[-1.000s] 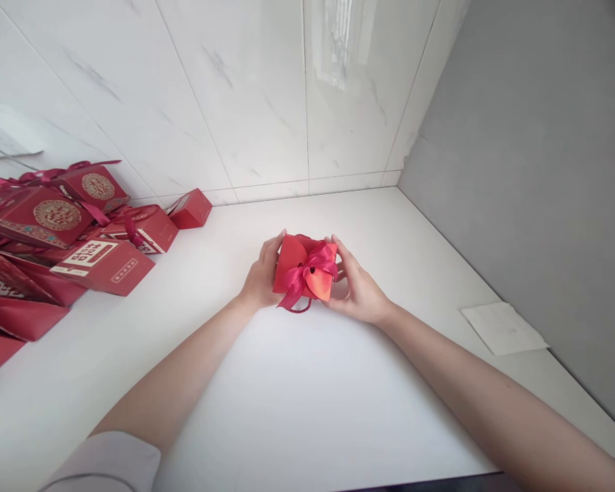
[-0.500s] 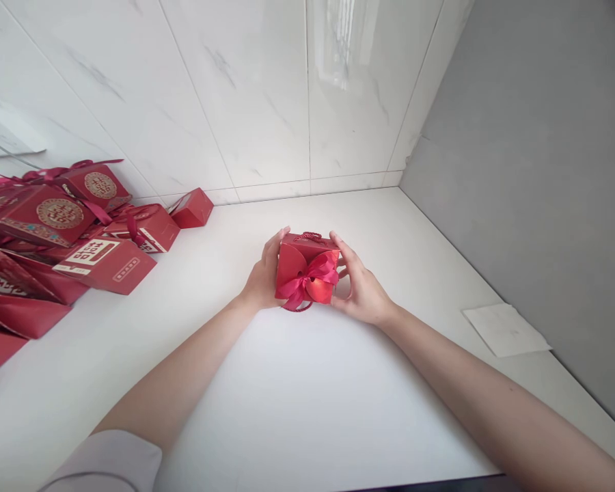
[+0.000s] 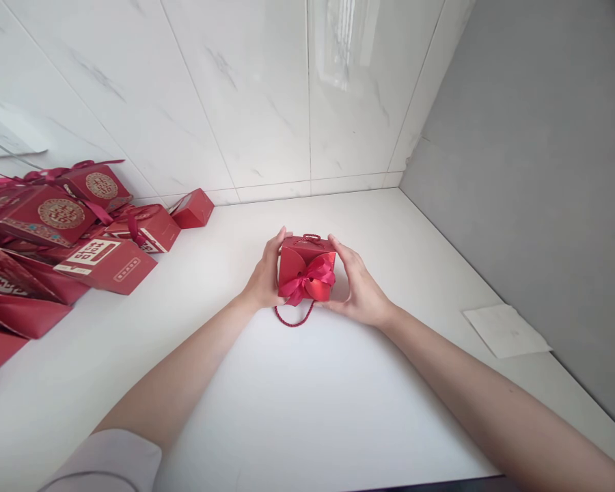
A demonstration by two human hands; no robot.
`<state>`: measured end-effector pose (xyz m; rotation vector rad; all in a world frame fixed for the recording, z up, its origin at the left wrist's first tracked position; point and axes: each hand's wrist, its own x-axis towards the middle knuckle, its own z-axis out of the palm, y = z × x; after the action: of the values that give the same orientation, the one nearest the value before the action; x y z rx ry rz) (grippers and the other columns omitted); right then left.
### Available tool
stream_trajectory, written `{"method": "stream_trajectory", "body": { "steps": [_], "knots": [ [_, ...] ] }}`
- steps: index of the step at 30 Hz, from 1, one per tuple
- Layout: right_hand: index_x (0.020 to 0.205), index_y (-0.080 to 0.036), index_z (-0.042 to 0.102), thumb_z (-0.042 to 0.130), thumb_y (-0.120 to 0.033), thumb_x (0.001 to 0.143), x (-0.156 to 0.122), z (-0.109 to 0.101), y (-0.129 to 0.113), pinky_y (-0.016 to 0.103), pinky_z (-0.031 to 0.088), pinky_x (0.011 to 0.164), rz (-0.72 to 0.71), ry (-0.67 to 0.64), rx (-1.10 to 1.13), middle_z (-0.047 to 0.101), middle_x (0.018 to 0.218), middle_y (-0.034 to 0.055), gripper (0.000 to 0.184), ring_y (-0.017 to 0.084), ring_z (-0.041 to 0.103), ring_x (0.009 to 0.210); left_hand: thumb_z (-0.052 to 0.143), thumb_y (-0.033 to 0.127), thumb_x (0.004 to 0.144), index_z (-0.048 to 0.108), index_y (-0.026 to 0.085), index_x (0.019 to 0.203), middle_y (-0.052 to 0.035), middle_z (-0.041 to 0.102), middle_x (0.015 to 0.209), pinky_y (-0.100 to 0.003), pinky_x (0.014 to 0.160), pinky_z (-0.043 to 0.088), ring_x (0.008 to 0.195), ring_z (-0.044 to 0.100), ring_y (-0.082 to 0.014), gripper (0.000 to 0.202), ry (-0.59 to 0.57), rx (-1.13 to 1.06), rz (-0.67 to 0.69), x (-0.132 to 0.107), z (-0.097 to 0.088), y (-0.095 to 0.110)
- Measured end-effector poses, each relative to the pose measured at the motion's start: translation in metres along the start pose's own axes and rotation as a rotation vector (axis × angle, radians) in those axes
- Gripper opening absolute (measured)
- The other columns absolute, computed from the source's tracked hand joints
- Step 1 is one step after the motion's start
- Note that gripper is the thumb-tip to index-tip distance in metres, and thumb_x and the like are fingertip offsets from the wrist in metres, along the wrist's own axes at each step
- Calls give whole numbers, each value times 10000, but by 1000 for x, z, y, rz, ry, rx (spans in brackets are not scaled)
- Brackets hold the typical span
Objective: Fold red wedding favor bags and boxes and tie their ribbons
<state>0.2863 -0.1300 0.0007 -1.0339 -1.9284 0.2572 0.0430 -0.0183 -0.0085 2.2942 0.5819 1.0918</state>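
A small red gift box (image 3: 293,258) sits at the middle of the white table, between my two hands. A shiny ribbon bow (image 3: 307,279) is tied across its upper face. One twisted cord handle (image 3: 294,325) loops out on the near side, and another cord (image 3: 310,238) lies on the far side. My left hand (image 3: 265,277) grips the box's left side, thumb low and fingers reaching up along it. My right hand (image 3: 361,283) curves around the right side, fingertips at the far corner and thumb at the near lower edge.
On the left lies a pile of red gift boxes (image 3: 105,263) with ribbons and gold emblems. A white paper (image 3: 506,331) rests at the right by the grey panel (image 3: 533,171). Marble-look tiles (image 3: 266,102) rise behind the white table (image 3: 307,403).
The near cord handle has dropped further out toward me and shows as a wider loop. The box has turned or shifted very slightly between my hands.
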Motion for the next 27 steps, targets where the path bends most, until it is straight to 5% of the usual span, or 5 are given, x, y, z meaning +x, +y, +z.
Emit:
{"method": "stream_trajectory", "body": {
  "steps": [8, 14, 18, 23, 27],
  "knots": [
    [1721, -369, -14, 750, -670, 888, 1, -2, -6, 676, 384, 1248, -90, 60, -84, 285, 1763, 153, 1170, 435, 347, 1601, 930, 558, 653, 174, 324, 1669, -200, 444, 1606, -627, 1190, 497, 1505, 482, -426, 1288, 97, 364, 212, 5, -5, 11],
    [1536, -387, 500, 678, -492, 974, -5, 0, -9, 710, 378, 1233, -167, 77, -269, 427, 1700, 96, 599, 428, 457, 1532, 908, 443, 714, 269, 299, 1651, -190, 468, 1561, -550, 1113, 565, 1468, 508, -390, 1143, 151, 314, 237, 9, -5, 20],
    [1395, -366, 651, 664, -442, 988, -5, 1, -9, 697, 372, 1247, -149, 43, -274, 498, 1659, 72, 414, 409, 447, 1543, 921, 446, 694, 262, 299, 1648, -189, 462, 1568, -546, 1118, 563, 1479, 497, -396, 1169, 137, 316, 235, 9, -5, 18],
    [1417, -382, 646, 644, -455, 995, -5, 1, -9, 717, 340, 1258, -85, 40, -249, 498, 1658, 66, 429, 416, 440, 1546, 898, 467, 709, 230, 300, 1643, -194, 439, 1581, -531, 1088, 589, 1500, 474, -394, 1161, 113, 339, 178, 7, -4, 16],
    [1595, -394, 455, 629, -432, 1014, -4, 1, -10, 700, 347, 1255, -115, 93, -244, 435, 1698, 91, 608, 415, 432, 1554, 899, 454, 706, 239, 290, 1635, -198, 431, 1585, -527, 1089, 585, 1507, 465, -394, 1151, 114, 319, 157, 6, -5, 16]
  ]
}}
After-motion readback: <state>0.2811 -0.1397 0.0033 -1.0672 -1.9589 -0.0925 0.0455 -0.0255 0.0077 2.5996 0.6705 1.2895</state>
